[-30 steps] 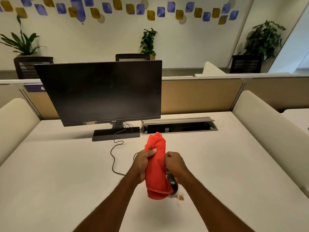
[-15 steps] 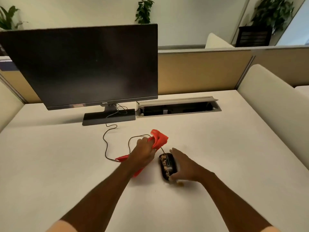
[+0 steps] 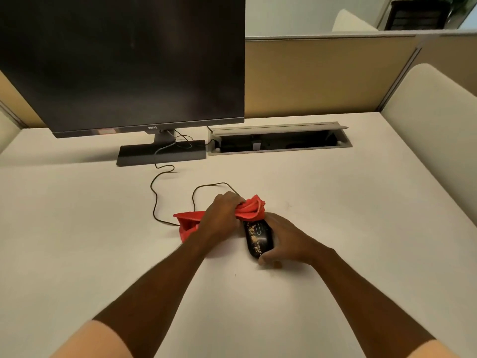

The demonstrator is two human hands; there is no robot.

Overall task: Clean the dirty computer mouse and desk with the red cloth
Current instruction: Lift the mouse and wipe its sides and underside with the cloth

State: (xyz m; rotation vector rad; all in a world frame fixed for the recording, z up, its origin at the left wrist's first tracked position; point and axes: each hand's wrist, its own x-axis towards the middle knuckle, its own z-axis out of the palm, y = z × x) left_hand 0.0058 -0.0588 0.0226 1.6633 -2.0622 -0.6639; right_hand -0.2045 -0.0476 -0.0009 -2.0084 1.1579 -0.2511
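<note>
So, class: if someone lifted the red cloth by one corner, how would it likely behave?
Probably floppy: the cloth bunches and folds in the left hand. Likely light, since one end drapes flat on the desk. It shouldn't roll or slip.

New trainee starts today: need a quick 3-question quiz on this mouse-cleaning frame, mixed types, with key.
1. True or false: the mouse is already free of grime.
2. Which hand grips the red cloth? A) left hand B) right hand C) neither
3. Fill in: the mouse cable runs back toward the ____.

Key
1. False: tan specks still cover its top.
2. A: it bunches the cloth beside the mouse, while the right hand steadies the mouse on the desk.
3. monitor
</note>
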